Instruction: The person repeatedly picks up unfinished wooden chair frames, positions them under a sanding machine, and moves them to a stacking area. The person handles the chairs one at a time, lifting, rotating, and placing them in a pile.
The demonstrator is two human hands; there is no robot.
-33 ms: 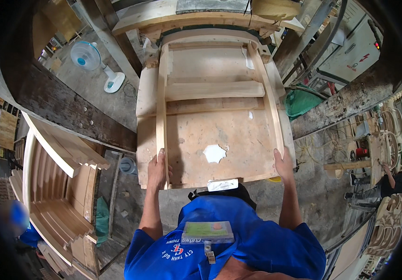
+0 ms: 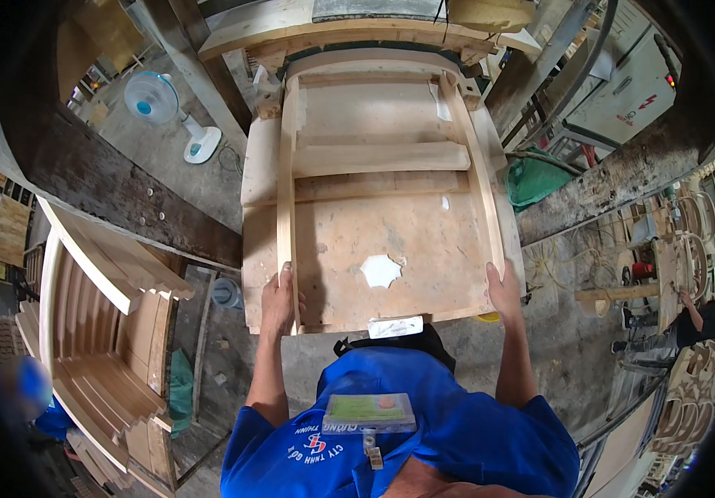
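A pale wooden frame (image 2: pixel 287 191) lies on a worn board (image 2: pixel 341 290) in front of me. Its two long side rails run toward me, joined by a wide crosspiece (image 2: pixel 382 158) and a curved rail (image 2: pixel 374 62) at the far end. My left hand (image 2: pixel 278 300) is closed round the near end of the left rail. At the near end of the right rail, my right hand (image 2: pixel 504 292) grips with its thumb on top; its fingers are partly hidden. Between the rails, a white jagged-edged patch (image 2: pixel 381 271) shows on the board.
A curved wooden beam (image 2: pixel 374 37) crosses behind the board, with small blocks at the frame's far corners. Dark metal beams (image 2: pixel 117 178) flank both sides. Stacked curved wooden parts (image 2: pixel 96 332) stand left, a fan (image 2: pixel 154 100) beyond them. Another person (image 2: pixel 700 322) is at far right.
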